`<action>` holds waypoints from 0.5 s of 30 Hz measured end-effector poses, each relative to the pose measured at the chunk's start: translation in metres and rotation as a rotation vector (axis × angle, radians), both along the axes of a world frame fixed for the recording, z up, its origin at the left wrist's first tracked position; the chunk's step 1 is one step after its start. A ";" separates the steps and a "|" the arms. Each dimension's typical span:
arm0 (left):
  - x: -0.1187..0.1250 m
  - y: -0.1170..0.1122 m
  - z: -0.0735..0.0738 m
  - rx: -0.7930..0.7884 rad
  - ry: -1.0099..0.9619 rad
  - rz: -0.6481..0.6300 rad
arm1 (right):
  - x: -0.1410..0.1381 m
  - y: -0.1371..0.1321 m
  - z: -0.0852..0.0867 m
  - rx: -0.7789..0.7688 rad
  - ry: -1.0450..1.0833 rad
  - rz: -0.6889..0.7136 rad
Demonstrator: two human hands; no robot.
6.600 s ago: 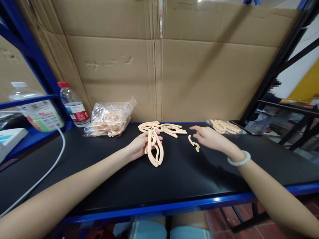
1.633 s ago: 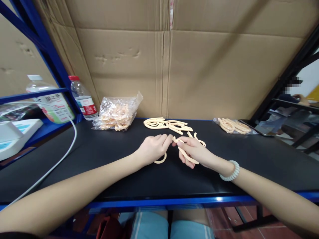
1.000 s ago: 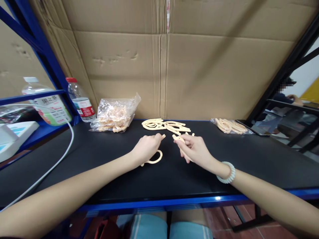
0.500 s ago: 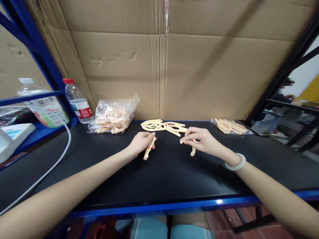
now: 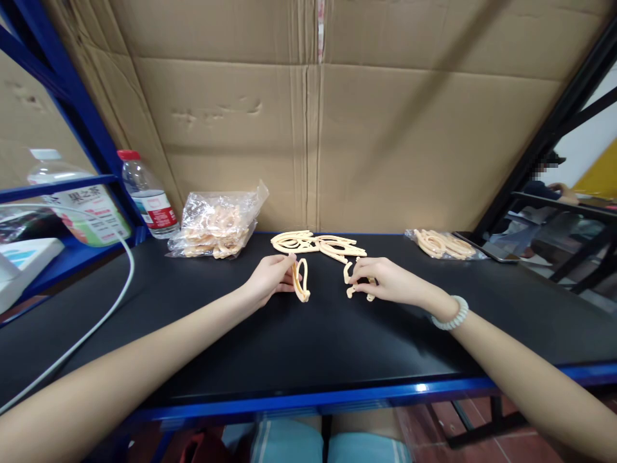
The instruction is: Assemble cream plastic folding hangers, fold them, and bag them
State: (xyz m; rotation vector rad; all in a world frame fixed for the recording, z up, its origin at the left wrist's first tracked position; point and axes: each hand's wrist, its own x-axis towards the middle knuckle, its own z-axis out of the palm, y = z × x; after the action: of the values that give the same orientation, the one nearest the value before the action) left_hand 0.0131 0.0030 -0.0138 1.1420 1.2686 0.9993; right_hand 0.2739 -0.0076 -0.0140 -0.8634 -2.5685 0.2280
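Note:
My left hand (image 5: 274, 279) is closed on a cream-coloured curved plastic piece (image 5: 303, 283), a narrow loop held upright above the black table. Across a gap, my right hand (image 5: 383, 279) pinches a small curved cream piece (image 5: 347, 273) near the table. Other short cream ends show below its fingers, partly hidden by the hand, so I cannot tell whether they are joined. Behind both hands, a flat set of curved cream pieces (image 5: 295, 240) lies against the back of the table.
A clear bag of cream pieces (image 5: 216, 225) and a red-capped bottle (image 5: 152, 206) stand back left. Another bag (image 5: 446, 244) lies back right beside a dark flat device (image 5: 486, 247). A white cable (image 5: 126, 296) crosses the left side. Beyond the frame, a person (image 5: 549, 186) sits.
The piece in my left hand has turned so its loop opens to view and moved slightly right. My right hand has shifted a little, and the piece at its fingertips now stands up.

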 end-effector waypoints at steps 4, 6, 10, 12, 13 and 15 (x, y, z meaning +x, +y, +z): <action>0.002 -0.002 -0.004 0.053 -0.022 0.010 | -0.011 -0.012 0.000 0.269 0.199 -0.075; 0.004 -0.004 -0.005 0.091 -0.025 0.019 | -0.021 -0.024 0.001 0.388 0.256 -0.021; 0.009 -0.011 -0.007 0.150 -0.026 0.000 | -0.040 -0.043 -0.002 0.588 0.003 0.095; 0.010 -0.013 -0.007 0.164 -0.020 -0.019 | -0.043 -0.045 -0.005 0.639 -0.093 0.062; 0.011 -0.014 -0.007 0.169 -0.015 -0.024 | -0.044 -0.045 -0.007 0.648 -0.115 0.040; 0.011 -0.015 -0.007 0.180 -0.002 -0.030 | -0.044 -0.042 -0.009 0.652 -0.144 0.007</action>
State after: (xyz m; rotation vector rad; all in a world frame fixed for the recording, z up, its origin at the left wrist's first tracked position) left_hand 0.0240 -0.0117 -0.0211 1.2934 1.1741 1.1088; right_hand 0.2302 -0.0501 -0.0234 -0.6288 -2.5142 -0.6572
